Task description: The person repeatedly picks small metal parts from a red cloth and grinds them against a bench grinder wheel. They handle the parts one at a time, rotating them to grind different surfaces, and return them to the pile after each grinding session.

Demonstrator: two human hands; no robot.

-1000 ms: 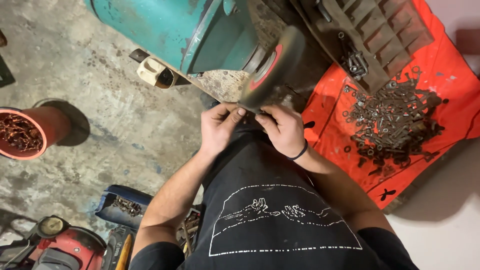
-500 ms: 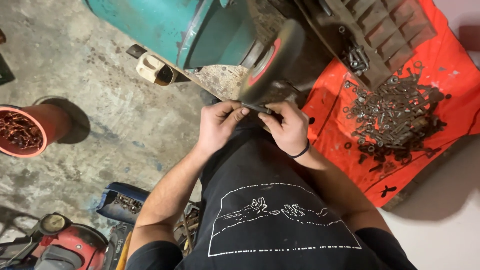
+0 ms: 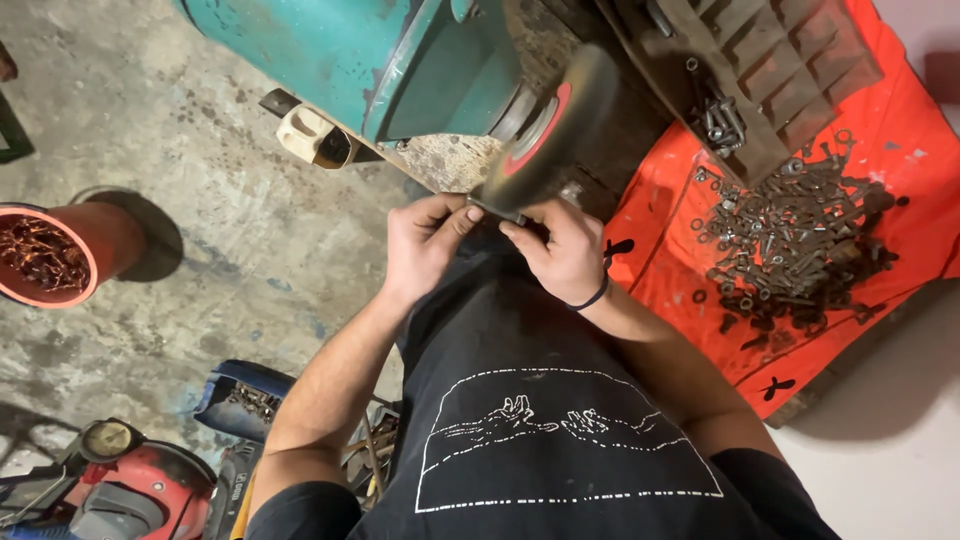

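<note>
Compared with the pictures a moment earlier, the scene is staying almost the same: both hands are remaining at the lower edge of the grinding wheel [image 3: 545, 135], and only the head camera is shifting a little, so the wheel and the hands are sitting slightly differently in the frame. I am judging from this that the work at the wheel is continuing steadily and no piece is being changed.

The left hand [image 3: 425, 245] is half closed, with the thumb and the forefinger pinching toward the middle. The right hand [image 3: 560, 250], which is wearing a dark band on the wrist, is closed in the same manner from the other side. Between the fingertips of both hands a small dark metal piece [image 3: 497, 212] is being held, and it is touching, or nearly touching, the rim of the wheel; the piece is too small to tell what kind it is. The wheel is looking blurred at its edge, so it is probably turning.

The wheel is belonging to a teal bench grinder [image 3: 400, 60] standing on the concrete floor. At the person's right, an orange cloth [image 3: 900, 150] is carrying a pile of bolts and nuts [image 3: 790, 240], near to the right hand. At the left, well apart, a red pot [image 3: 95, 235] is holding rusty small parts.
</note>
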